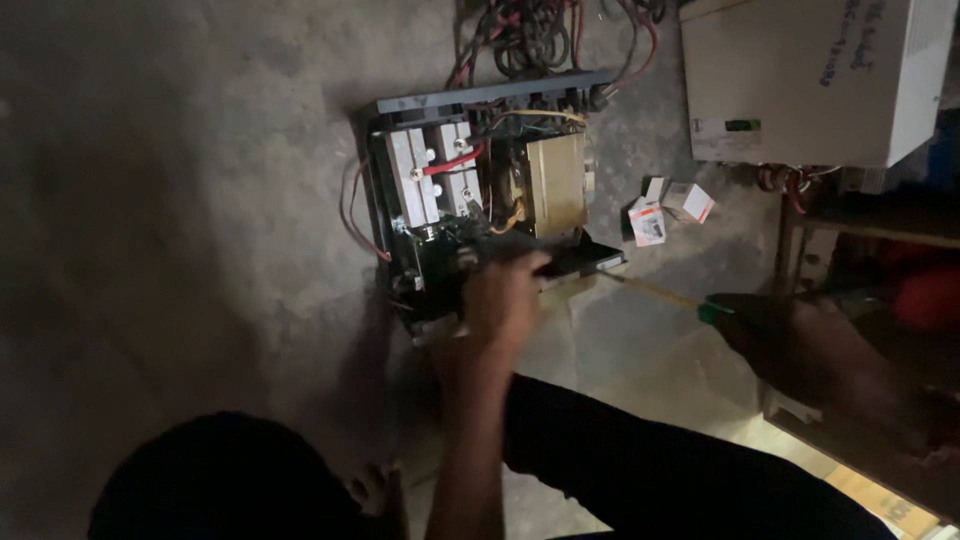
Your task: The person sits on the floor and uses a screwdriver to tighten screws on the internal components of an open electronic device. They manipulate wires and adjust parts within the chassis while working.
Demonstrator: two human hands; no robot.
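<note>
Down on the concrete floor (180, 200) sat the opened power unit (480, 200), its cover off, pale heat sinks (430, 175) on one side and a tan transformer (555, 183) on the other, red and yellow wires looping between them. The left hand (505, 295) was planted on the unit's near edge, fingers curled over the dark front frame, its grip closed on that edge as if to steady the chassis. The right hand (775, 330), deep in shadow, was wrapped around the green handle of a screwdriver (655, 292), and the thin yellowish shaft ran up and leftwards so that the tip met the unit's near right corner, just beside the left hand. Whether the tip sat in a screw head could not be told; the light there was too poor. Here was the worry: that blade lay close to the left hand's fingers, and a slip off a fastener would likely have driven it into them or in among the wiring. The dimness made a bad seating more likely. The unit rested directly on the rough floor, so a hard push could also have skidded it. Behind it a tangle of dark and red cables (530, 35) lay heaped, near enough to snag if the chassis had shifted. A white cabinet (810, 75) stood to the right, with two small cardboard boxes (665, 212) on the floor between it and the unit.
</note>
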